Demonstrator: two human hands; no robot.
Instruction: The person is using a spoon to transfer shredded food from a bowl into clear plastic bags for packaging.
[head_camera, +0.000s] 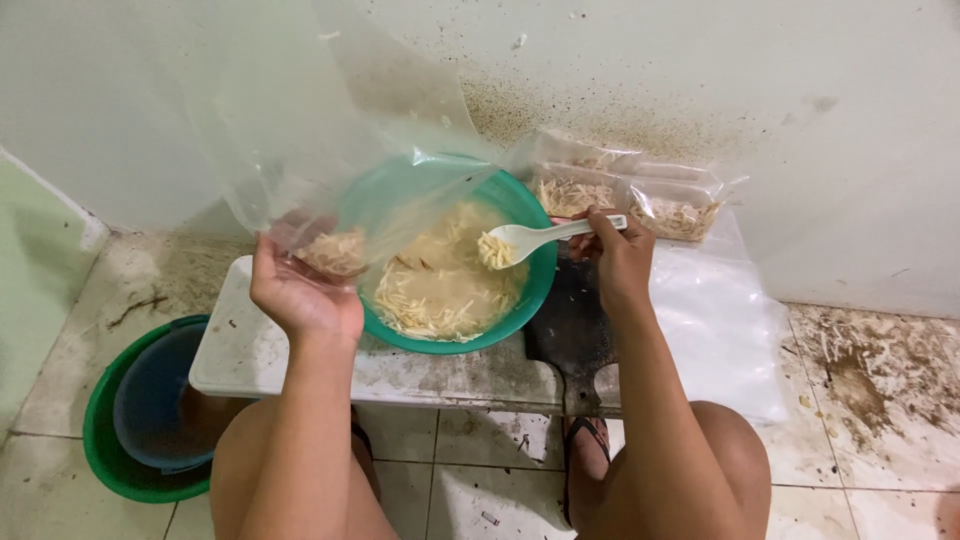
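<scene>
My left hand holds up a clear plastic bag by its lower corner, where a small heap of pale shredded strips sits inside. My right hand grips a white plastic spoon loaded with the same strips, held over a green bowl full of shredded strips. The spoon's bowl points toward the bag's opening. The green bowl rests on a low white board.
Filled clear bags of strips lie against the stained wall behind. A dark cutting board lies under my right forearm, with flat plastic sheets to its right. A green basin holding a blue bowl stands on the tiled floor at left.
</scene>
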